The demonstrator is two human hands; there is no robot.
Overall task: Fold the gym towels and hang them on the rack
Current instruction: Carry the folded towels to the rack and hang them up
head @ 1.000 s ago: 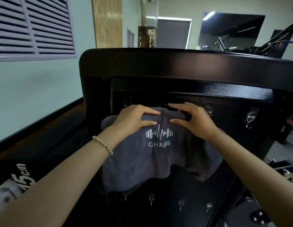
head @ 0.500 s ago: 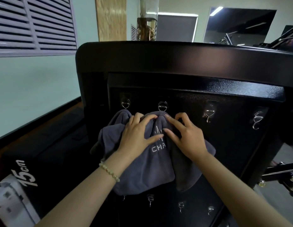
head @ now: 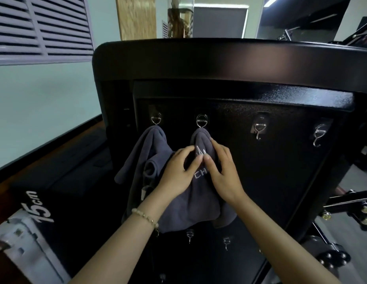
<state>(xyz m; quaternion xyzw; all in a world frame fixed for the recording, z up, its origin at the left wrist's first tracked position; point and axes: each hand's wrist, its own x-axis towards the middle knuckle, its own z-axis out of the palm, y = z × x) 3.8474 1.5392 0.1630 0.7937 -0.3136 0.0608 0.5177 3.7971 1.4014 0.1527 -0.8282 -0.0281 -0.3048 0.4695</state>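
Observation:
A grey gym towel (head: pixel 190 203) with white lettering hangs from two silver hooks, the left hook (head: pixel 156 119) and the second hook (head: pixel 201 121), on the black rack panel (head: pixel 266 177). It droops in two peaks with folds between. My left hand (head: pixel 176 171) lies on the towel's middle, fingers pinching the cloth by the logo. My right hand (head: pixel 221 171) presses the towel's right peak just below the second hook. The two sets of fingertips nearly touch.
Two bare hooks, one (head: pixel 259 128) and another (head: pixel 319 134), sit further right on the panel, and smaller hooks (head: pixel 189 235) run along a lower row. A black box marked 15cm (head: pixel 41 206) stands at left. Gym equipment with wheels (head: pixel 365 212) is at right.
The towel went from spread flat under both hands to hanging from two hooks in gathered peaks. Both hands slid down and toward each other on the cloth.

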